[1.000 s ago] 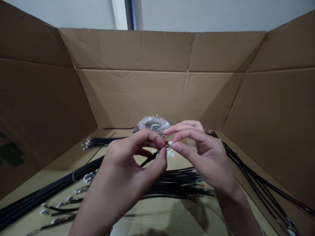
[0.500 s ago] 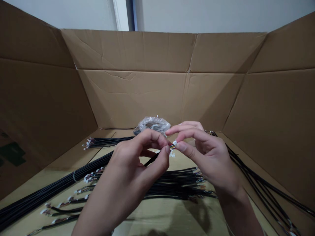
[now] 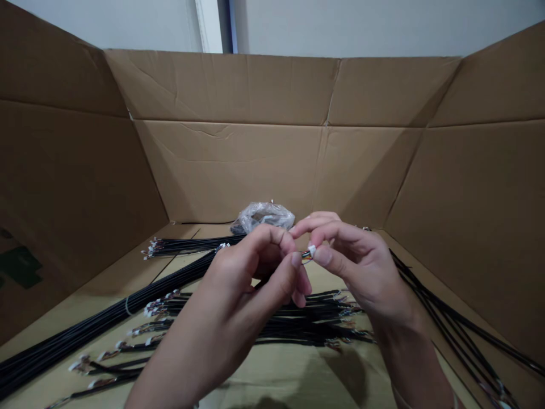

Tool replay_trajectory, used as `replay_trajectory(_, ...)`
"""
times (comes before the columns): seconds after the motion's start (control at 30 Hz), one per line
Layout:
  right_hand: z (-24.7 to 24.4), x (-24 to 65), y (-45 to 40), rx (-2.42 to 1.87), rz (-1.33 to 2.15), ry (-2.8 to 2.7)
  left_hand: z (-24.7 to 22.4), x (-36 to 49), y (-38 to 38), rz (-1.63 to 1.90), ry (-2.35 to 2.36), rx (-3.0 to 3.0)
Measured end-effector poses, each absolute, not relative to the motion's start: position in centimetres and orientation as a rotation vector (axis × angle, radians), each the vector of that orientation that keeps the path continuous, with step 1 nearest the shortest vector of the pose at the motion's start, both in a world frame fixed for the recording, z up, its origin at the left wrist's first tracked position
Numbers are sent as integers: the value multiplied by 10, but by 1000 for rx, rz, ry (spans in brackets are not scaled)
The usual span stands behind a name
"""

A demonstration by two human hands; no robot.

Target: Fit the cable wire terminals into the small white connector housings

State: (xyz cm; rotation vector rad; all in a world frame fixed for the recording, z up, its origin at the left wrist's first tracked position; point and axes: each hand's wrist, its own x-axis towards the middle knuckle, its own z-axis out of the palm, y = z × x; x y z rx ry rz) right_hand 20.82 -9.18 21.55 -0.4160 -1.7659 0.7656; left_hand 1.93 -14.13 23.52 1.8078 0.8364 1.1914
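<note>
Thin coloured wires (image 3: 305, 256) run from between the thumb and forefinger of my left hand (image 3: 249, 284) to a small white connector (image 3: 312, 250). My left hand is closed on the end of a black cable, whose sheath is mostly hidden behind the fingers. The thumb and forefinger of my right hand (image 3: 361, 267) pinch the white connector, its other fingers bent above. Both hands are raised over a spread of black cables (image 3: 302, 315) with loose wire ends on the right and white connectors on the left.
A tied black cable bundle (image 3: 128, 305) slants across the left. More cables (image 3: 187, 244) lie behind it, beside a clear plastic bag (image 3: 266, 216). Long cables (image 3: 451, 318) run along the right. Cardboard walls (image 3: 238, 170) stand at the back and both sides.
Both hands have shifted slightly right with the connector and wires. Lower fingers of my left hand now show below the wires, and the end of the tied bundle has come into view.
</note>
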Motion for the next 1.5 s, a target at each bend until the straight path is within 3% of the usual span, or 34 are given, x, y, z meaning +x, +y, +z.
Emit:
replay_trajectory(0.63, 223, 218, -107, -558, 372, -1901, 234, 19, -142, 1106, 942, 2040)
replay_trajectory(1.07, 217, 206, -103, -542, 587, -1662, 225, 28, -143, 1552, 1021, 2076)
replay_trajectory(1.5, 217, 207, -106, -455, 664, -1699, 220, 38, -156, 1657, 1422, 2227)
